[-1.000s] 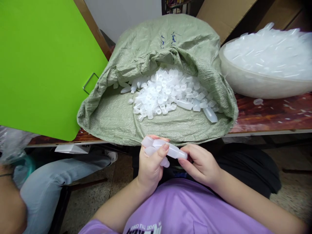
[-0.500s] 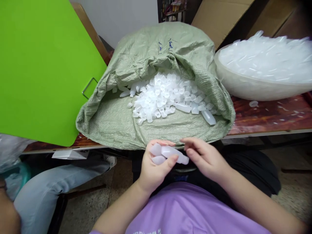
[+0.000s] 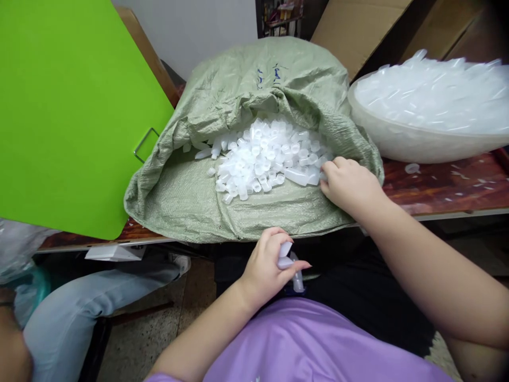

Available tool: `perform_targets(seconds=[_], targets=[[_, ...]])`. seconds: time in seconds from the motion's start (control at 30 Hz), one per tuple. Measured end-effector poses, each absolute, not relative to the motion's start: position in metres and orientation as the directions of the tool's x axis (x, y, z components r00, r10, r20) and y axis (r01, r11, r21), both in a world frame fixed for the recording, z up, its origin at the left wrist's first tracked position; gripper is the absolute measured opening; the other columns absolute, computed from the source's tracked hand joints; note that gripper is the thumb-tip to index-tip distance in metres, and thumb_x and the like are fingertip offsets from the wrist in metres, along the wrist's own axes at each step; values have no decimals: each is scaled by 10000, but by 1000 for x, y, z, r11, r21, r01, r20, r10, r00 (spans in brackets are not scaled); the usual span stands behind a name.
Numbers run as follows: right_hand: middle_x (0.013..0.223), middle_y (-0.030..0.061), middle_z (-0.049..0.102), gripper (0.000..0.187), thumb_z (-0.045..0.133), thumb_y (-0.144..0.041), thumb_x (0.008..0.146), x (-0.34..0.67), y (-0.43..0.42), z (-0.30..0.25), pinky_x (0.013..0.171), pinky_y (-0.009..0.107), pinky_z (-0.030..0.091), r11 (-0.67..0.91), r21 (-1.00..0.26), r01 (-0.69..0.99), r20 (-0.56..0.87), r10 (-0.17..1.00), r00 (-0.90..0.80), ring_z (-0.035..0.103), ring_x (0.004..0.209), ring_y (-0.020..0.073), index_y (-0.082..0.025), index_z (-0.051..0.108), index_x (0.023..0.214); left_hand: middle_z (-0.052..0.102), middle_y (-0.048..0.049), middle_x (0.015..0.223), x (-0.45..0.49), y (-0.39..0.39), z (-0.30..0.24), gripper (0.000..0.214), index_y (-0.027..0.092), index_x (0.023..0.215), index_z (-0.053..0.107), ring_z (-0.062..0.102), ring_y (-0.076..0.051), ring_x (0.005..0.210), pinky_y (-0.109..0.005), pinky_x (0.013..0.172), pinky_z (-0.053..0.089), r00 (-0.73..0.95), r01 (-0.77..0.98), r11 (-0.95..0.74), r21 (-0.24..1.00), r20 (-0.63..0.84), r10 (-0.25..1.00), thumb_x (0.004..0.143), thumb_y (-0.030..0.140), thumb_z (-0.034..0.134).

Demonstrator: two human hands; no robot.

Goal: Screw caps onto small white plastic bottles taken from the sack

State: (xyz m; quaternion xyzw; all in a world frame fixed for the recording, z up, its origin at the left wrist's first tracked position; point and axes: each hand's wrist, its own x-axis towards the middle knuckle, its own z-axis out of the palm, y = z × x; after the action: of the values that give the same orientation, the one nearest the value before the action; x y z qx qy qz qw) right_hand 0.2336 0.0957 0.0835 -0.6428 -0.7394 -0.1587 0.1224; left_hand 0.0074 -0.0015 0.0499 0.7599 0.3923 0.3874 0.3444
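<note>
A green woven sack (image 3: pixel 254 95) lies open on the table, with a heap of small translucent white plastic bottles and caps (image 3: pixel 262 156) spilling from its mouth. My left hand (image 3: pixel 266 268) hangs below the table edge over my lap, fingers curled round a few of the small white bottles (image 3: pixel 289 260). My right hand (image 3: pixel 348 183) rests inside the sack at the right end of the heap, fingers bent down onto the bottles there; what is under them is hidden.
A large translucent basin (image 3: pixel 429 143) heaped with clear plastic pieces stands at the right on the brown table (image 3: pixel 445 188). A bright green board (image 3: pixel 71 111) leans at the left. Another person's jeans-clad leg (image 3: pixel 79 313) is at the lower left. Cardboard stands behind.
My right hand left the bottles held in my left hand and reached up into the sack's right side. My left hand turned and dropped a little with its bottles.
</note>
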Motion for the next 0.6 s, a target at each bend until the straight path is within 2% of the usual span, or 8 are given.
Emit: perform_targets(seconds=[0.07, 0.13, 0.23, 0.3, 0.43, 0.6], targets=[[886, 179, 595, 302, 485, -247, 829, 229, 85, 87, 642, 420, 455, 120, -42, 992, 437, 895, -90, 565, 829, 321, -85, 590, 1061, 532, -70, 978, 6, -5, 57, 280, 216, 941, 573, 532, -204, 934, -335, 864, 421, 290, 272, -401, 875, 322, 901, 703, 253, 715], [920, 160, 596, 323, 472, -260, 854, 222, 67, 91, 718, 413, 471, 244, -237, 941, 471, 876, -108, 574, 874, 293, -97, 559, 1120, 554, -44, 920, 5, -7, 68, 208, 215, 909, 595, 546, -174, 869, -293, 819, 428, 170, 171, -268, 948, 240, 956, 725, 237, 690], [931, 87, 618, 268, 512, -259, 861, 206, 32, 94, 774, 342, 487, 499, -533, 683, 516, 832, -205, 595, 883, 212, -171, 544, 1112, 600, -12, 805, 7, -4, 85, 226, 203, 917, 614, 550, -117, 682, -218, 630, 435, 42, -131, 49, 990, -44, 998, 736, 321, 682], [966, 58, 640, 322, 560, -237, 843, 194, 10, 92, 792, 320, 496, 588, -620, 519, 556, 796, -238, 612, 886, 183, -210, 514, 1161, 624, -10, 764, 10, 0, 93, 292, 187, 958, 605, 549, -100, 619, -196, 573, 427, 34, -337, 204, 919, -204, 978, 741, 369, 673], [1032, 64, 660, 417, 576, -129, 832, 178, -14, 83, 821, 294, 512, 718, -600, 352, 659, 694, -291, 622, 964, 165, -224, 491, 1229, 678, -53, 909, 17, 2, 101, 328, 200, 1040, 528, 608, -122, 688, -223, 624, 461, 108, -520, 337, 785, -331, 938, 792, 391, 626], [1073, 72, 659, 469, 598, -74, 807, 181, -20, 67, 830, 303, 541, 786, -441, 433, 719, 599, -353, 622, 1004, 175, -218, 508, 1244, 680, -74, 947, 23, -5, 101, 261, 195, 922, 462, 622, -119, 659, -237, 621, 471, 168, -573, 385, 723, -356, 919, 801, 351, 632]])
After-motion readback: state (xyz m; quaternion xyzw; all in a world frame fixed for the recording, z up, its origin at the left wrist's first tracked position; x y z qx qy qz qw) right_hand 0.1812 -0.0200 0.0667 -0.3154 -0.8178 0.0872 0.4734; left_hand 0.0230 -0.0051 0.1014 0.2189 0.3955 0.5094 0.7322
